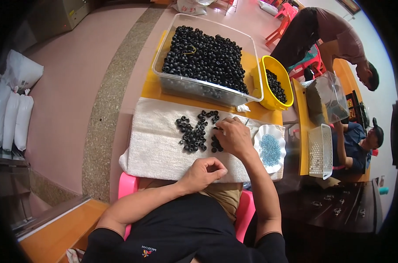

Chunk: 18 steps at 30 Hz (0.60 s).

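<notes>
A loose group of small round black parts with holes (192,136), like large beads, lies on a white towel (153,144). At the group's right side my right hand (235,136) reaches down, fingers bent together around a black part at the fingertips; a few more lie under and beside the palm. Nearer to me, my left hand (202,175) rests over the towel's front edge, curled with thumb and fingers meeting; what they may hold is hidden. A white scalloped dish (274,168) of tiny clear-blue pieces (269,150) stands right of my right forearm.
Behind the towel stands a large clear bin (164,81) heaped with black parts; a yellow tub (287,104) with more is beside it. To the right, one person (341,35) bends over a clear box (335,98); another (354,142) sits by a white basket (320,153). White sacks (21,118) stand left.
</notes>
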Motion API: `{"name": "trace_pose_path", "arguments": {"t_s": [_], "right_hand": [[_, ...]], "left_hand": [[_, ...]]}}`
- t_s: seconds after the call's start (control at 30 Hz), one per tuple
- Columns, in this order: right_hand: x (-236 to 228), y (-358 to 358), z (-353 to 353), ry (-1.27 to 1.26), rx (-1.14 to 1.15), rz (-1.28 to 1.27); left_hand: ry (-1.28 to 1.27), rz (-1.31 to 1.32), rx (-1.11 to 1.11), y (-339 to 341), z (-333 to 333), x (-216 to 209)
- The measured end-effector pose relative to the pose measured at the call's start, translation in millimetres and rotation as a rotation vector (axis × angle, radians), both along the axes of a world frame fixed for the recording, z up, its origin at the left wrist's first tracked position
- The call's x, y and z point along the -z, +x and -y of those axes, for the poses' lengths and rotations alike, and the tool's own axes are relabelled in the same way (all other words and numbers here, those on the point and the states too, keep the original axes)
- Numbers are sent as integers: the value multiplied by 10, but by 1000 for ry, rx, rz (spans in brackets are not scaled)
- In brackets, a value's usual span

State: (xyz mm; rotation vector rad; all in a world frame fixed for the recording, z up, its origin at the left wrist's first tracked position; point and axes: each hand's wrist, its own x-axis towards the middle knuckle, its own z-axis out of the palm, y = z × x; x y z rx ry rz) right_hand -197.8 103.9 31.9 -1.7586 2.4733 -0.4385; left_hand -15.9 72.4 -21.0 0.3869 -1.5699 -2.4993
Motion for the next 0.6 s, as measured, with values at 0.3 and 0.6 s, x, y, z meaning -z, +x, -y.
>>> {"name": "trace_pose_path", "arguments": {"t_s": [0.3,0.6], "right_hand": [[49,56,41,63,13,-66],[32,122,-30,59,7,-143]], "left_hand": [[20,8,-10,-24,-6,40],[49,-15,-29,-17,-21,53]]}}
